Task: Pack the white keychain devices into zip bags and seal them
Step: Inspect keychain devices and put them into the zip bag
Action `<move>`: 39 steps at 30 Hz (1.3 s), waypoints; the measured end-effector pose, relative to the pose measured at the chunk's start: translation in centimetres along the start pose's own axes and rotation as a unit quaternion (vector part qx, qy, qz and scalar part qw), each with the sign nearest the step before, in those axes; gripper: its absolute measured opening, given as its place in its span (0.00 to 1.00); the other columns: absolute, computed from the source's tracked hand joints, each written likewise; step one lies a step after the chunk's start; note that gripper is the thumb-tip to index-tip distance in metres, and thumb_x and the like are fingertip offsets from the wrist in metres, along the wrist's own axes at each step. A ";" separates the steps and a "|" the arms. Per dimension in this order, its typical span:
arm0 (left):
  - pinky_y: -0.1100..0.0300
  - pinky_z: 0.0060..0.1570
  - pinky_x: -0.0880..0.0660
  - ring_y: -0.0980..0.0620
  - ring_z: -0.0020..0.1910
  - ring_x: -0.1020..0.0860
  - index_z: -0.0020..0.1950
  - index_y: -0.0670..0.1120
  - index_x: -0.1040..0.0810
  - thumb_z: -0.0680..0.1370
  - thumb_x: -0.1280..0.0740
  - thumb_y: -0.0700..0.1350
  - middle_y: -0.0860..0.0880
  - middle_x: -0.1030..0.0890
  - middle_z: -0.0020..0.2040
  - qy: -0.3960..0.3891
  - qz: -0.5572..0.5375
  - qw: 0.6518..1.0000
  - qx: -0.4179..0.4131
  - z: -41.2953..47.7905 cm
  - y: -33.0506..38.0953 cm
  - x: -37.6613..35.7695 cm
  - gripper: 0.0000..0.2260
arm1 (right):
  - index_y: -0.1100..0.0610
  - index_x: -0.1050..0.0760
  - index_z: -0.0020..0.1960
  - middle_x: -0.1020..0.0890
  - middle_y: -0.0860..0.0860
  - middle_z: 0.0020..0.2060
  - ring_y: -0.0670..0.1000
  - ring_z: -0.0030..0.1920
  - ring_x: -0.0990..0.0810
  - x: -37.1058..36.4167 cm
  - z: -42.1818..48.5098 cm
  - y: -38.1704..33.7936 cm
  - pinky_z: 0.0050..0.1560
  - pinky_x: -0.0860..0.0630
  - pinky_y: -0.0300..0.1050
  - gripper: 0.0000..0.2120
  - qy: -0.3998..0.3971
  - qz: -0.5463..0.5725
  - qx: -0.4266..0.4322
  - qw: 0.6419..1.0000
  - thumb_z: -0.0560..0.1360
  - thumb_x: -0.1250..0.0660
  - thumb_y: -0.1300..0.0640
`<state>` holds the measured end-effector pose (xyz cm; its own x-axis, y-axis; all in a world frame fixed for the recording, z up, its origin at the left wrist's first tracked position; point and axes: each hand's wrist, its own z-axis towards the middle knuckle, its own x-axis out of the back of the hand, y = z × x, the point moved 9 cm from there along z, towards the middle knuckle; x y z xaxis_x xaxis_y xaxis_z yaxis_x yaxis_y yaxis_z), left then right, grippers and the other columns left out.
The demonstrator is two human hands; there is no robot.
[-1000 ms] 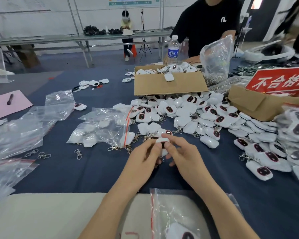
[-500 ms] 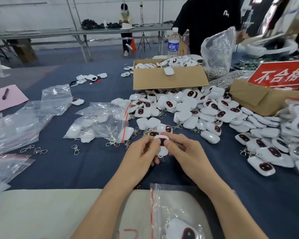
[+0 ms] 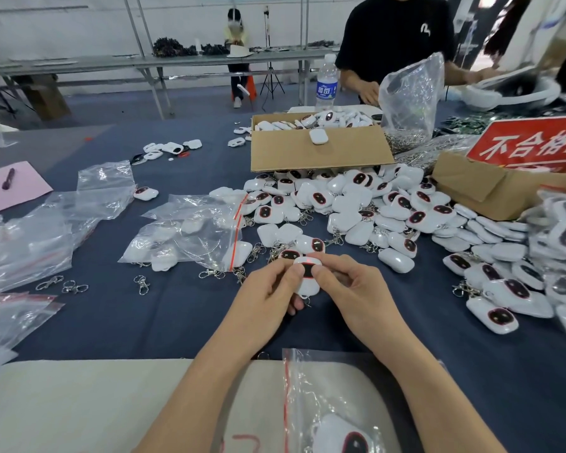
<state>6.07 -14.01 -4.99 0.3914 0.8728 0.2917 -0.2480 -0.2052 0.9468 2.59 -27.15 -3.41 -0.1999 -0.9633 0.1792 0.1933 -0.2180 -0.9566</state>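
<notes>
A white keychain device (image 3: 307,278) with a dark, red-rimmed face is held just above the blue tablecloth (image 3: 151,318), in front of the person, pinched from both sides. The left hand (image 3: 268,295) curls its thumb and fingers round the device's left edge, and the right hand (image 3: 352,289) nips its right edge between thumb and forefinger. A small metal ring hangs from its lower end.

Near the table's edge, between the 2 forearms, lies a zip bag (image 3: 311,384) with a red seal strip; 1 device (image 3: 348,441) sits inside. The bag partly rests on a pale board (image 3: 79,407) bearing red handwriting, possibly "7", too cut off to read.

Beyond the hands, a heap of loose devices (image 3: 373,210) spreads to the right. To the left, a filled zip bag (image 3: 193,233) holds several devices, and empty clear bags (image 3: 30,240) lie further left. Loose metal clasps (image 3: 62,285) sit on the cloth nearby.

An open cardboard box (image 3: 317,155) behind the heap holds more devices. Beside it stand a water bottle (image 3: 326,83) with a blue label in Chinese characters and a clear bag of metal clasps (image 3: 412,106). At right, a red sign (image 3: 533,143) reads "不合格" in white, its next character cut off. A person in a black T-shirt (image 3: 396,34) with a small white logo stands across the table. At far left, a pen (image 3: 8,178) rests on pink paper (image 3: 17,196).
</notes>
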 end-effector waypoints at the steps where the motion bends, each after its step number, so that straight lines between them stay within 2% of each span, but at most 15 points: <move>1: 0.66 0.40 0.24 0.58 0.34 0.22 0.55 0.55 0.18 0.85 0.39 0.51 0.53 0.19 0.33 -0.002 -0.001 1.000 -0.001 0.0 0.0 -0.1 0.10 | 0.28 0.18 0.46 0.17 0.39 0.49 0.41 0.51 0.16 0.0 0.0 0.1 0.53 0.27 0.29 0.24 0.003 0.002 -0.002 1.000 0.81 0.33 0.60; 5: 0.56 0.45 0.20 0.53 0.39 0.19 0.56 0.58 0.19 0.82 0.35 0.50 0.53 0.17 0.39 -0.010 0.002 1.000 -0.022 0.0 0.4 -0.4 0.06 | 0.31 0.17 0.46 0.15 0.45 0.50 0.43 0.52 0.16 0.3 0.0 0.6 0.55 0.24 0.33 0.20 0.018 0.020 -0.016 1.000 0.80 0.31 0.58; 8: 0.48 0.49 0.19 0.47 0.42 0.18 0.54 0.61 0.20 0.78 0.34 0.50 0.51 0.17 0.41 -0.009 0.013 1.000 -0.020 0.2 0.3 -0.5 0.08 | 0.35 0.16 0.47 0.14 0.45 0.50 0.41 0.54 0.17 0.5 0.0 0.9 0.55 0.25 0.31 0.17 0.026 0.030 -0.024 0.999 0.80 0.31 0.58; 11: 0.46 0.48 0.19 0.47 0.42 0.19 0.54 0.60 0.20 0.78 0.33 0.49 0.53 0.17 0.40 -0.009 0.015 1.000 -0.025 0.2 0.2 -0.4 0.07 | 0.38 0.17 0.49 0.14 0.45 0.51 0.40 0.54 0.18 0.6 0.0 1.1 0.55 0.27 0.30 0.16 0.032 0.029 -0.030 0.999 0.80 0.32 0.61; 14: 0.47 0.47 0.20 0.50 0.39 0.20 0.55 0.60 0.20 0.78 0.33 0.48 0.54 0.18 0.39 -0.007 0.020 0.999 -0.031 0.2 0.2 -0.3 0.08 | 0.41 0.16 0.51 0.14 0.45 0.51 0.42 0.55 0.17 0.6 0.0 1.3 0.59 0.25 0.35 0.15 0.029 0.041 -0.035 0.998 0.80 0.31 0.61; 19: 0.44 0.48 0.21 0.51 0.38 0.22 0.56 0.56 0.19 0.81 0.32 0.44 0.49 0.18 0.40 0.000 0.029 0.999 -0.030 0.2 0.3 -0.2 0.08 | 0.41 0.16 0.51 0.14 0.45 0.51 0.43 0.56 0.17 0.6 0.0 1.4 0.62 0.24 0.41 0.15 0.030 0.044 -0.035 0.998 0.80 0.31 0.61; 22: 0.44 0.48 0.21 0.52 0.38 0.22 0.56 0.54 0.19 0.81 0.32 0.43 0.48 0.18 0.40 0.001 0.026 0.999 -0.023 0.2 0.2 -0.2 0.08 | 0.41 0.16 0.52 0.14 0.44 0.51 0.43 0.55 0.16 0.5 0.0 1.6 0.61 0.24 0.41 0.14 0.028 0.050 -0.037 0.998 0.80 0.32 0.61; 24: 0.45 0.48 0.20 0.49 0.39 0.20 0.56 0.54 0.19 0.81 0.32 0.43 0.47 0.18 0.41 0.001 0.022 1.000 -0.021 0.1 0.2 -0.2 0.08 | 0.42 0.16 0.52 0.14 0.43 0.50 0.42 0.55 0.16 0.5 0.0 1.6 0.60 0.24 0.38 0.14 0.028 0.052 -0.036 0.998 0.80 0.32 0.61; 27: 0.50 0.52 0.20 0.49 0.44 0.18 0.57 0.56 0.18 0.81 0.32 0.43 0.49 0.16 0.45 0.011 0.015 1.000 -0.022 0.1 0.4 0.0 0.09 | 0.42 0.17 0.52 0.13 0.41 0.49 0.40 0.53 0.16 0.5 0.0 1.4 0.55 0.24 0.32 0.14 0.025 0.073 -0.032 0.997 0.80 0.31 0.62; 29: 0.52 0.58 0.21 0.52 0.50 0.17 0.59 0.53 0.18 0.81 0.33 0.38 0.53 0.15 0.49 0.030 0.014 0.999 -0.023 0.2 0.4 0.5 0.12 | 0.44 0.16 0.52 0.13 0.44 0.49 0.41 0.53 0.16 0.3 -0.1 1.1 0.53 0.25 0.29 0.15 0.008 0.079 -0.020 0.997 0.78 0.30 0.64; 32: 0.52 0.63 0.23 0.54 0.56 0.18 0.57 0.47 0.19 0.79 0.34 0.32 0.53 0.15 0.54 0.052 -0.017 0.998 -0.008 0.3 0.2 1.1 0.13 | 0.48 0.15 0.51 0.14 0.45 0.51 0.43 0.54 0.16 -0.4 -0.2 1.0 0.53 0.24 0.32 0.15 -0.024 0.070 -0.013 0.997 0.75 0.27 0.68; 39: 0.63 0.57 0.23 0.56 0.54 0.17 0.55 0.48 0.19 0.79 0.34 0.31 0.54 0.15 0.53 0.061 -0.034 0.998 -0.008 0.2 0.2 1.1 0.13 | 0.49 0.16 0.52 0.14 0.45 0.50 0.45 0.54 0.16 -0.6 -0.2 1.3 0.53 0.23 0.32 0.14 -0.031 0.079 -0.024 0.996 0.74 0.26 0.68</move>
<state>6.66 -13.19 -4.44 0.2980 0.9319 0.2068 -0.2389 -0.1369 0.9613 2.73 -26.87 -4.84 -0.1106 -0.9931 0.0380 0.1721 -0.0568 -0.9834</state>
